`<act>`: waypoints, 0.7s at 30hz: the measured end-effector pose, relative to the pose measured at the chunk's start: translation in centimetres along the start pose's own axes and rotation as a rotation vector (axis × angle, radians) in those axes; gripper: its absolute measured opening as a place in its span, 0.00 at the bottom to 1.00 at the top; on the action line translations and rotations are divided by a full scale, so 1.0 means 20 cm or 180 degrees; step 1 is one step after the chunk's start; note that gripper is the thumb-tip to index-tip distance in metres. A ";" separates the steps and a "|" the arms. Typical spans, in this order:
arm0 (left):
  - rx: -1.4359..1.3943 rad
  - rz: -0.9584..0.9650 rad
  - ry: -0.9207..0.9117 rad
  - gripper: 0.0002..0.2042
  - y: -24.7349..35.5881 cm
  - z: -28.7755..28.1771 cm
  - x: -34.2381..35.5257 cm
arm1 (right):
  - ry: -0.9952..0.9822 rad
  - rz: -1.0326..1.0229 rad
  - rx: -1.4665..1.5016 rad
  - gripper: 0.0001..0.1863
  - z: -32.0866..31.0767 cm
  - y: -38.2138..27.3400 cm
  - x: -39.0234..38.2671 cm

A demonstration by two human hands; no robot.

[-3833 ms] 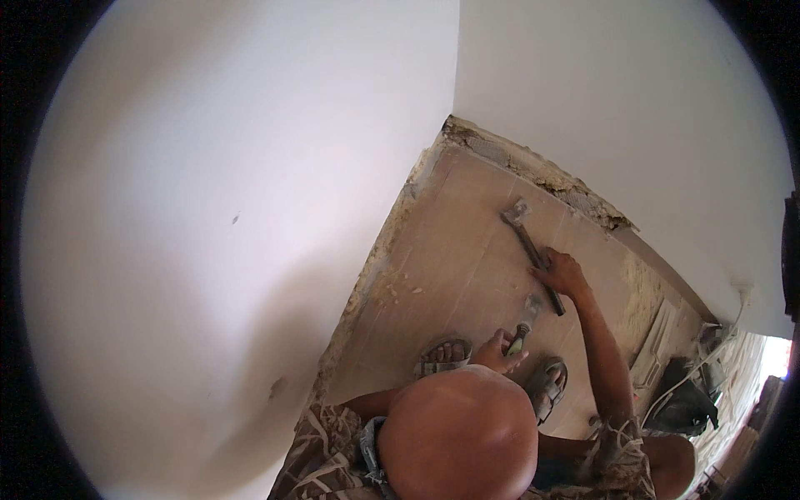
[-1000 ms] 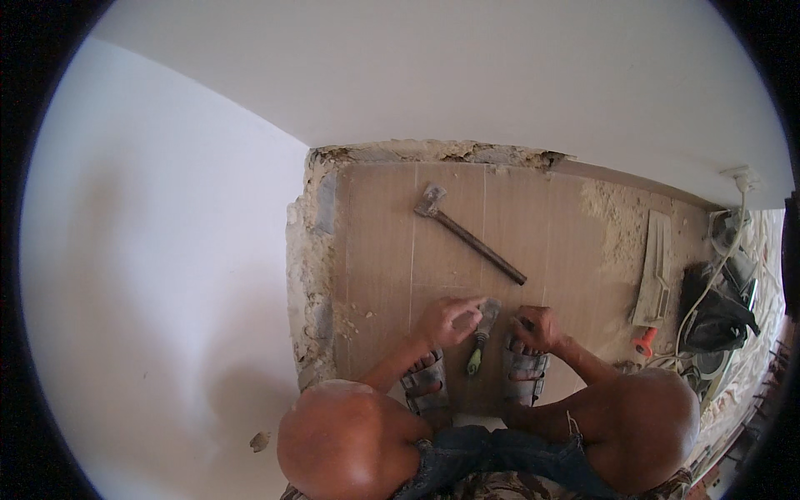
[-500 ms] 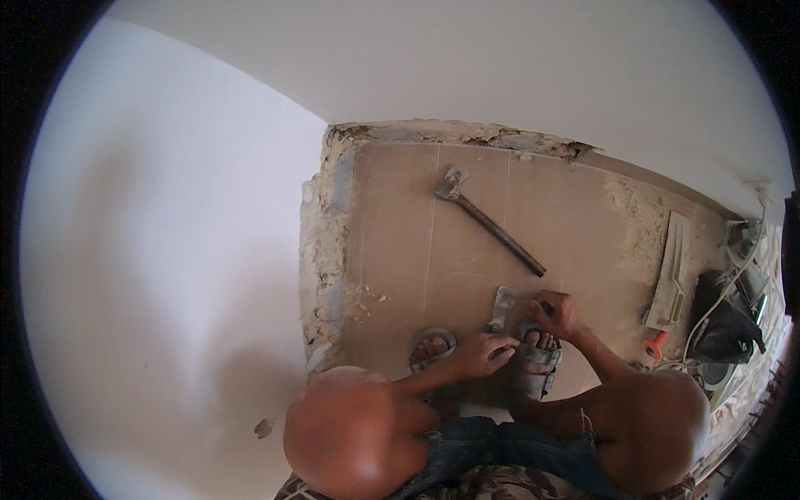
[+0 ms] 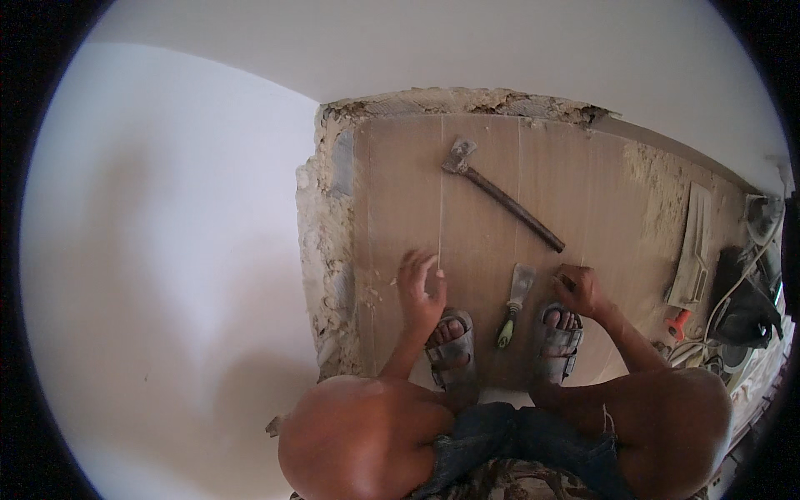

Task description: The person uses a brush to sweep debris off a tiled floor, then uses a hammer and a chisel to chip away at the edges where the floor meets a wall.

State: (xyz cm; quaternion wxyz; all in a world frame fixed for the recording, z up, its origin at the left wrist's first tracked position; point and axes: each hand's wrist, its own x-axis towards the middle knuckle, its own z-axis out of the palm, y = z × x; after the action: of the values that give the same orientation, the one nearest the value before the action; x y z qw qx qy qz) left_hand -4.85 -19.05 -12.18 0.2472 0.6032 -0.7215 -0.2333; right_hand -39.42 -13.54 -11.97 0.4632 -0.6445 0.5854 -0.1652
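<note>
My left hand (image 4: 421,292) is over the wooden floor, its fingers bent but spread apart from the thumb, beside a few pale crumbs. My right hand (image 4: 581,289) is curled closed above the floor in front of my right foot; whatever its fingers hold, if anything, I cannot make out. Between my feet lies a putty knife (image 4: 512,304) with a wide metal blade and a green handle. Farther off, a hammer-like tool (image 4: 508,198) with a dusty head and long dark handle rests slantwise on the boards. Neither hand touches these tools.
Broken plaster (image 4: 321,242) edges the floor along the left and far walls. At the right lie a long pale trowel-like tool (image 4: 690,250), an orange-red handle (image 4: 677,325), a black bag (image 4: 746,321) and a light cable (image 4: 733,283). My sandalled feet stand close by.
My left hand has moved from between my feet to the left and forward, its fingers spreading. The putty knife's green handle now shows. My right hand stays closed.
</note>
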 end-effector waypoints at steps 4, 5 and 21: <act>0.0502 -0.0498 0.0112 0.22 -0.08 -0.10 -0.12 | 0.0122 -0.0103 0.0143 0.07 0.00 -0.01 0.01; 0.0376 -0.0681 0.0168 0.25 -0.10 -0.12 -0.14 | 0.0188 -0.0173 0.0145 0.07 0.01 0.00 0.00; -0.0719 -0.2119 0.1022 0.27 -0.07 -0.40 -0.36 | 0.0089 -0.0061 0.0055 0.07 -0.02 -0.04 0.03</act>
State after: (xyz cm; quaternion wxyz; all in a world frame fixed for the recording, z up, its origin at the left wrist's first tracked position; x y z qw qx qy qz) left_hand 2.37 -12.49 -7.41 0.3326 0.8023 -0.4081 -0.2813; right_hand -39.12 -14.30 -11.36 0.4590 -0.6437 0.5841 -0.1837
